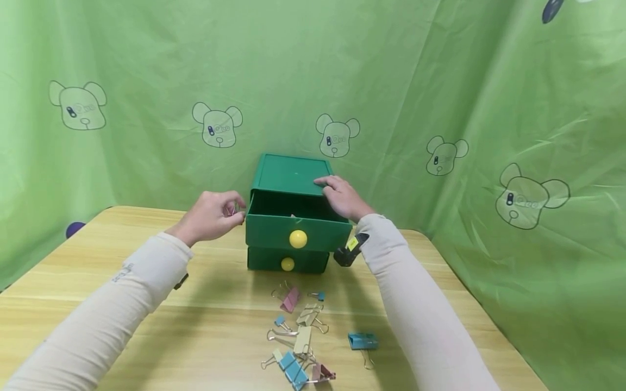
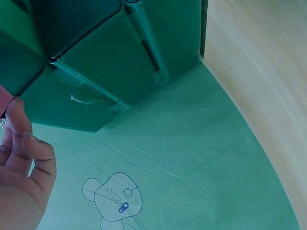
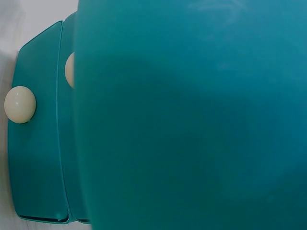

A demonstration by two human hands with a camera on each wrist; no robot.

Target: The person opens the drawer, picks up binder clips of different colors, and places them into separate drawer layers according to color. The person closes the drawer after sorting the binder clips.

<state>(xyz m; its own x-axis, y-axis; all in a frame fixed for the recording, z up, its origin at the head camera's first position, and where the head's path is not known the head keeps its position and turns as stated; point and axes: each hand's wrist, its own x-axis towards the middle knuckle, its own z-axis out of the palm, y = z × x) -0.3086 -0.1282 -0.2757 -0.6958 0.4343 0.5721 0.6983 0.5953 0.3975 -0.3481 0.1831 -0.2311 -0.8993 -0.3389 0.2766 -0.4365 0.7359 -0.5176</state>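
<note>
A green two-drawer box (image 1: 293,172) stands on the table, its upper drawer (image 1: 269,231) pulled out and its lower drawer (image 1: 264,259) pushed in. Left of the upper drawer, my left hand (image 1: 211,216) pinches a pink binder clip (image 2: 5,99), partly cut off at the edge of the left wrist view. My right hand (image 1: 342,196) rests at the box's upper right edge, its index finger lying straight on the top. A small pinkish bit (image 1: 293,215) shows inside the upper drawer; the rest of its inside is dark.
Several binder clips lie before the box, among them a pink clip (image 1: 290,299), a cream clip (image 1: 302,340), a blue clip (image 1: 294,371) and a teal clip (image 1: 362,341). Yellow knobs stick out from both drawers. A green curtain (image 1: 283,70) hangs behind the table (image 1: 205,326).
</note>
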